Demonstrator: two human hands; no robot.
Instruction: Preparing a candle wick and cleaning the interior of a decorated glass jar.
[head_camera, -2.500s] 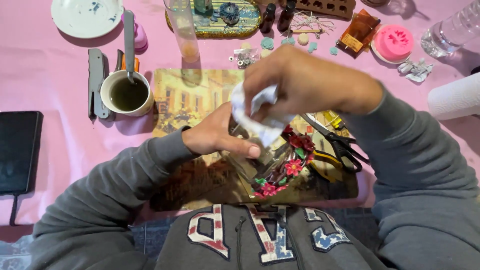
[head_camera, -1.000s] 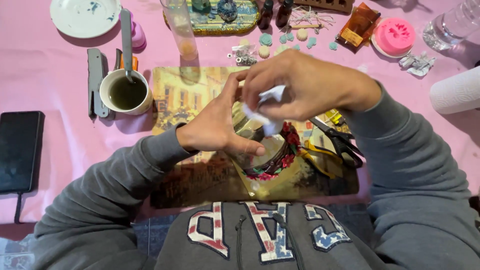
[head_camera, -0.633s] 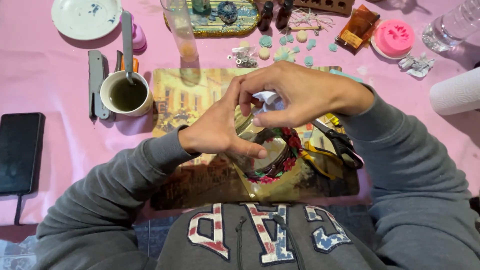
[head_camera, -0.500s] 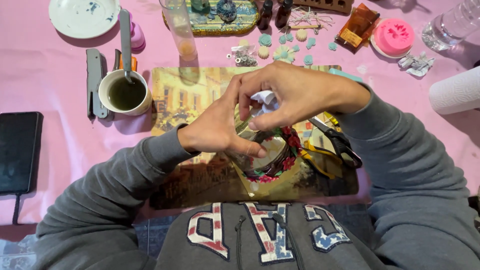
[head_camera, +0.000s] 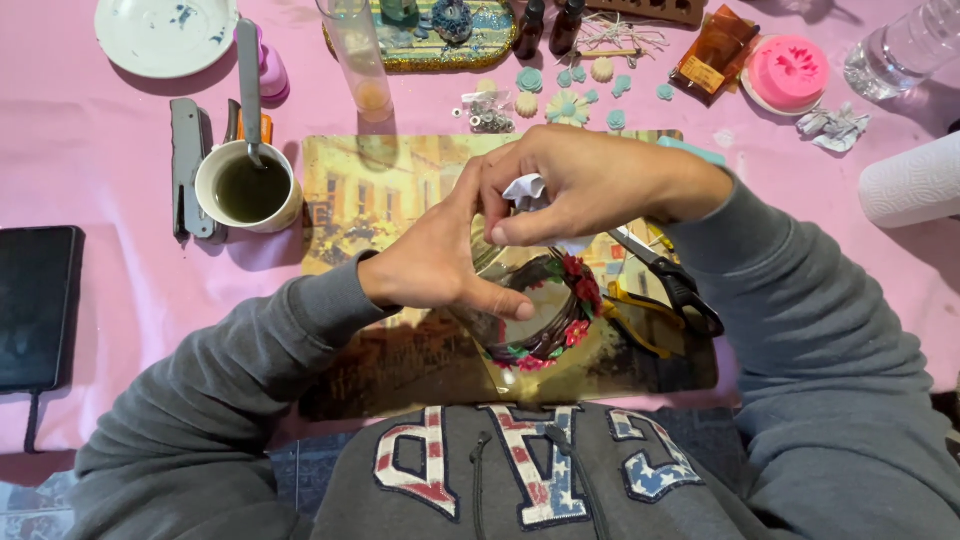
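A round glass jar (head_camera: 540, 300) with a ring of red and green flowers round its rim is tilted over a picture placemat (head_camera: 400, 190). My left hand (head_camera: 440, 260) grips the jar from the left, thumb laid across its mouth. My right hand (head_camera: 580, 185) pinches a crumpled white paper towel (head_camera: 530, 190) and presses it against the top of the jar. Both hands touch above the jar and hide most of it.
Scissors (head_camera: 670, 280) lie right of the jar. A cup of dark liquid with a tool in it (head_camera: 248, 185) stands left, a black phone (head_camera: 35, 305) far left. Small moulded flowers (head_camera: 570, 95), a pink mould (head_camera: 788, 72), a paper towel roll (head_camera: 915, 180) and a white plate (head_camera: 165, 30) sit behind.
My right hand has come down with the paper towel from above the jar to press it on the jar's top. The left hand has closed up against it.
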